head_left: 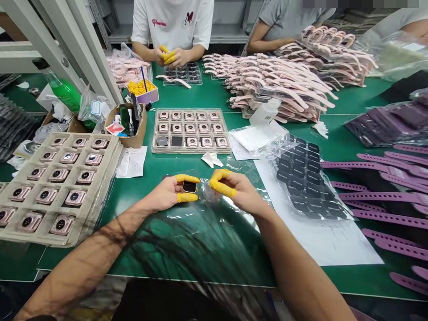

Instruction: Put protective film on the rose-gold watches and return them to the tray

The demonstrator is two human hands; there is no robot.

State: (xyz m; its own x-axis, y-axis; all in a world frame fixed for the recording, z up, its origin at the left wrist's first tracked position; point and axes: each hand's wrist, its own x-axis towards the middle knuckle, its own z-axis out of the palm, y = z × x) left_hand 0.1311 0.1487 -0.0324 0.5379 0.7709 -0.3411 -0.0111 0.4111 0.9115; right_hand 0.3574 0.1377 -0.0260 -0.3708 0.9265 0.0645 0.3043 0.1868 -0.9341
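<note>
My left hand (170,191) holds a small smartwatch case (189,187) between thumb and fingers, its dark screen facing up towards me. Yellow finger cots cover the fingertips of both hands. Just to the right, my right hand (234,189) is closed in a pinch, with a blurred piece of clear plastic film (207,194) at its fingertips. More clear plastic lies on the green table beneath both hands. Beyond them, a compartment tray (191,150) holds several pink watch cases and two dark square pieces in its front-left cells.
On the left stands a stacked tray (112,156) of pink watch cases, near a cardboard box (135,140). At right lie a sheet of black labels (301,178), white paper (337,245) and purple straps (388,196). Pink straps (267,80) are heaped behind; co-workers sit opposite.
</note>
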